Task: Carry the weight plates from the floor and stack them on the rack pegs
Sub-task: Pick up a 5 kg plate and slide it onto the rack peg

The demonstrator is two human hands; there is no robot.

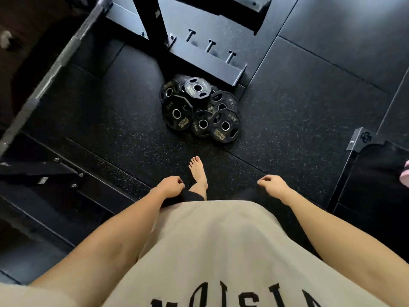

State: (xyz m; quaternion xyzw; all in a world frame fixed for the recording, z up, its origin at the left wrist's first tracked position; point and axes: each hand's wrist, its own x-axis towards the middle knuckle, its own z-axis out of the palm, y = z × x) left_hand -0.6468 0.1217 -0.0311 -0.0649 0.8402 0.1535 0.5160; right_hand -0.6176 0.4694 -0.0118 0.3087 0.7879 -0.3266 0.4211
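Several black weight plates (200,106) lie in a loose, overlapping pile on the dark rubber floor, straight ahead of me. Just beyond the pile stands the black rack (205,60), with three short bare pegs (210,46) sticking out of its low beam. My left hand (171,185) hangs at my side with its fingers curled in, holding nothing. My right hand (271,185) hangs the same way, fingers curled and nothing in it. Both hands are well short of the plates. My bare foot (199,172) is stepped forward between them.
A barbell (59,63) runs diagonally across the upper left. Black equipment frames (44,171) lie at the left. A black box-like frame (363,140) stands at the right edge, with something pink (406,176) beside it.
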